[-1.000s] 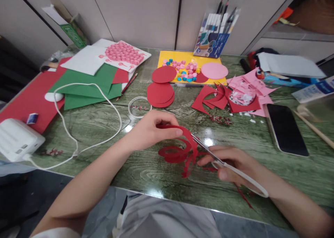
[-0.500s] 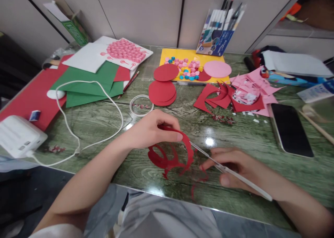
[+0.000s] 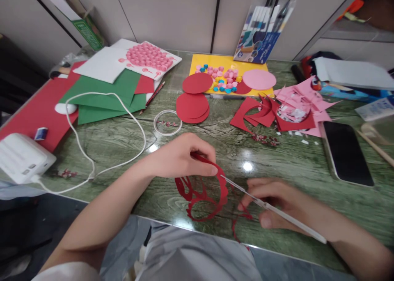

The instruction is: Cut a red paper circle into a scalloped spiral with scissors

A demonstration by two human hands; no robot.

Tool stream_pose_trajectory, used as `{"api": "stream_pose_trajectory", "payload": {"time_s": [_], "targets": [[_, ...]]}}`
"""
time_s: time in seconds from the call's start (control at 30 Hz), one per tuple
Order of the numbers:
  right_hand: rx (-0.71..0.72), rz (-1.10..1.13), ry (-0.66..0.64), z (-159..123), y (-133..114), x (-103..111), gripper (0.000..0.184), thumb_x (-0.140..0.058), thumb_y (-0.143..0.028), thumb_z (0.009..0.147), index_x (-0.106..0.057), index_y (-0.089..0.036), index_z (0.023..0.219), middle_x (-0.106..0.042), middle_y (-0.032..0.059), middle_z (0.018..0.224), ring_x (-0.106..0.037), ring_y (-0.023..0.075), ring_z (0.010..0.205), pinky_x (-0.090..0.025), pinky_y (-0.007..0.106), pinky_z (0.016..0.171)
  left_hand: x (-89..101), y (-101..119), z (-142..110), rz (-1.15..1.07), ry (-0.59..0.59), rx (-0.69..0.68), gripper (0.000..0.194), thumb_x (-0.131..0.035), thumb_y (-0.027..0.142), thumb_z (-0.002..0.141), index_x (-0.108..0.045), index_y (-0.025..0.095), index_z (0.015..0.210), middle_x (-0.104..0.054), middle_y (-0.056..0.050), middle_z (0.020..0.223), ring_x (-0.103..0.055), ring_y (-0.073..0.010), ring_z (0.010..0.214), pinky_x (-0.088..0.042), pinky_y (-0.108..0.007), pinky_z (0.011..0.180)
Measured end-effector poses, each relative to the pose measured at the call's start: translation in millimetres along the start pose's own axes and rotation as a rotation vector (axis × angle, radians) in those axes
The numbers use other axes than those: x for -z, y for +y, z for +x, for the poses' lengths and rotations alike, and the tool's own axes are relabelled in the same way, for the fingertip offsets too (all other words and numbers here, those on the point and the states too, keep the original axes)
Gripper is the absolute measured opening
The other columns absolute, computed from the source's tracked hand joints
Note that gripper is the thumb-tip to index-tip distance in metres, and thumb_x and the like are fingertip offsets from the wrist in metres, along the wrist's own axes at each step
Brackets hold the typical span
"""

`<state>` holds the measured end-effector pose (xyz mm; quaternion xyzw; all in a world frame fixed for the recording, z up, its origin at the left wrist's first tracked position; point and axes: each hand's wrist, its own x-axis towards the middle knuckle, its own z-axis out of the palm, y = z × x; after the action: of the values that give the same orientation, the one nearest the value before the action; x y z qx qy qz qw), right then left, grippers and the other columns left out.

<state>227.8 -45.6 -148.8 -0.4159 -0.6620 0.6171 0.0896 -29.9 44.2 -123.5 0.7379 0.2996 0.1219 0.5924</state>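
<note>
My left hand (image 3: 187, 157) pinches a curling red paper strip (image 3: 223, 192) between thumb and fingers. The strip hangs in loops above the table, with a scalloped, cut edge. My right hand (image 3: 277, 194) grips a pair of scissors (image 3: 292, 221) with white handles, seen edge-on. Their blades point up and left, and the tip meets the strip just beside my left thumb. Whether the blades are apart cannot be seen. A thin red paper offcut (image 3: 236, 231) dangles below my right fingers.
Red paper circles (image 3: 192, 108) and a tape roll (image 3: 168, 123) lie beyond my hands. Red and pink paper scraps (image 3: 295, 104) and a phone (image 3: 347, 153) sit to the right. At left are green paper sheets (image 3: 104, 90), a white cable (image 3: 143, 137) and a charger (image 3: 26, 157).
The scissors' tip has moved slightly left along the strip, closer to my left thumb. The strip's loops hang lower, and the thin offcut has shifted right and down.
</note>
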Motion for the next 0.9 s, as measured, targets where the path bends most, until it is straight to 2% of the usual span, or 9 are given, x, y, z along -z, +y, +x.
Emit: {"api": "stream_pose_trajectory", "payload": {"time_s": [0.2,0.4,0.73,0.83,0.9], "targets": [[-0.007,-0.091,-0.054,-1,1,2,0.065,-0.052,-0.079,0.078,-0.077,-0.02,0.092,-0.054,0.001,0.075,-0.049,0.016,0.063,-0.03,0.026,0.055,1.4,3,0,0.027,-0.108,0.0,0.018,-0.066,0.019,0.08,-0.063,0.012,0.063,-0.05,0.005,0.055,-0.041,-0.0054,0.051,-0.033,-0.017,0.048],[0.015,-0.134,-0.085,-1,-1,1,0.059,-0.054,-0.074,0.081,-0.077,-0.02,0.09,-0.061,0.0025,0.077,-0.057,0.0189,0.07,-0.037,0.028,0.061,0.9,3,0,0.075,-0.197,-0.02,0.018,-0.064,0.017,0.08,-0.061,0.012,0.062,-0.043,0.006,0.053,-0.036,-0.0045,0.05,-0.029,-0.016,0.047],[0.048,-0.169,-0.156,-3,12,-1,0.042,-0.064,-0.061,0.084,-0.075,-0.02,0.09,-0.052,-0.0017,0.073,-0.052,0.015,0.062,-0.032,0.026,0.056,-2.1,0,1,0.09,-0.298,-0.022,0.022,-0.062,0.016,0.079,-0.057,0.014,0.059,-0.038,0.006,0.052,-0.032,-0.0056,0.049,-0.027,-0.018,0.045],[0.026,-0.16,-0.165,-3,11,0,0.044,-0.064,-0.063,0.083,-0.075,-0.021,0.092,-0.053,-0.0009,0.074,-0.052,0.0162,0.064,-0.032,0.027,0.056,-2.0,0,1,0.09,-0.292,-0.014,0.022,-0.062,0.016,0.079,-0.058,0.014,0.058,-0.039,0.006,0.051,-0.033,-0.006,0.049,-0.028,-0.018,0.045],[0.016,-0.13,-0.139,-2,9,1,0.05,-0.061,-0.068,0.082,-0.075,-0.021,0.092,-0.055,0.0004,0.076,-0.052,0.0171,0.066,-0.032,0.027,0.057,-1.1,-1,1,0.079,-0.237,-0.009,0.02,-0.064,0.017,0.079,-0.06,0.014,0.06,-0.043,0.005,0.052,-0.036,-0.0061,0.05,-0.029,-0.018,0.046]]}}
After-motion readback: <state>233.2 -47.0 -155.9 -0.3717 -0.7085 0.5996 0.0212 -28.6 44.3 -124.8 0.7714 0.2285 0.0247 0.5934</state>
